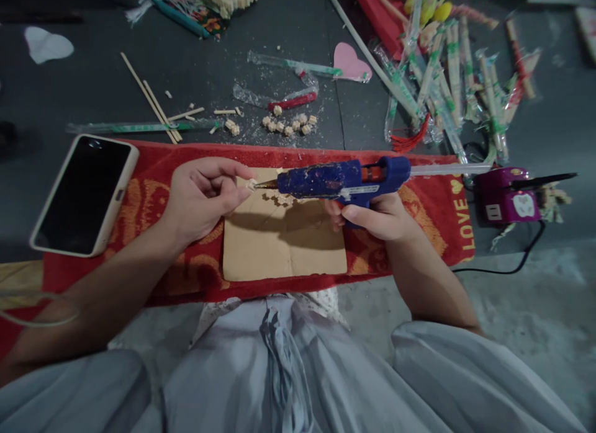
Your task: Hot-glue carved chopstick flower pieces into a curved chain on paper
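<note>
Above a board [284, 253] on a towel [186, 281], the right hand [384, 217] grips a glue gun [321, 180], its nozzle [267, 184] right at a pale piece [251, 185] pinched by the left hand [198, 194], with a phone [84, 194] at left and sticks [144, 86] on the desk [298, 23] beyond.

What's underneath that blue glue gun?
Below the blue glue gun is a tan board lying on a red towel. The gun and right hand cover part of both, hiding what lies there.
</note>
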Demonstrator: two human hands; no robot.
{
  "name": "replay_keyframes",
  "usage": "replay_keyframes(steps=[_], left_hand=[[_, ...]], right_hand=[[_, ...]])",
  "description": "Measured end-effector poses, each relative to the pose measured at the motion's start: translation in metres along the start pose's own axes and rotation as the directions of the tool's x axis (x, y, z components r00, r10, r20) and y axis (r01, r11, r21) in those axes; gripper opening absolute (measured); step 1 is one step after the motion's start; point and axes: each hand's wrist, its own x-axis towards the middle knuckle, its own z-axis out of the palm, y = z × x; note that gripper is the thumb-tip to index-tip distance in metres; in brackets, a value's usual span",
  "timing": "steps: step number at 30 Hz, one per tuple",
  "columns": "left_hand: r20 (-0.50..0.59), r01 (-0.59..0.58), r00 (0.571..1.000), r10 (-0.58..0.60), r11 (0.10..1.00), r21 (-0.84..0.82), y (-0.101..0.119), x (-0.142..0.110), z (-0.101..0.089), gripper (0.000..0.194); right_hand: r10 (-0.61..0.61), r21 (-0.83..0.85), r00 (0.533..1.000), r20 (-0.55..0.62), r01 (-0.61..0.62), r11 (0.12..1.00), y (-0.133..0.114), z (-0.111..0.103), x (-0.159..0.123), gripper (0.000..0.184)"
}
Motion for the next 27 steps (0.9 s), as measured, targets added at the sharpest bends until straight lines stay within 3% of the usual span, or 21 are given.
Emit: replay_keyframes(steps=[14,21,27], left_hand=[[-0.003,-0.039,0.999,0.040,0.999,0.026,-0.0039,-0.0003,-0.0001,0.050],[0.065,-0.070,0.995,0.071,0.997,-0.015,-0.0056,0.0018,-0.0022,0.046],[0.065,-0.070,0.995,0.070,0.998,-0.008,-0.0014,0.0014,-0.0005,0.035]], right_hand=[[0.067,0.010,0.998,-0.006,-0.067,0.998,0.0016,-0.0012,-0.0022,0.057],[0.047,0.025,0.999,-0.010,-0.047,0.999,0.0028,-0.0008,-0.0021,0.053],[0.086,0.028,0.996,0.001,-0.086,0.996,-0.0005,0.0006,-0.0003,0.055]])
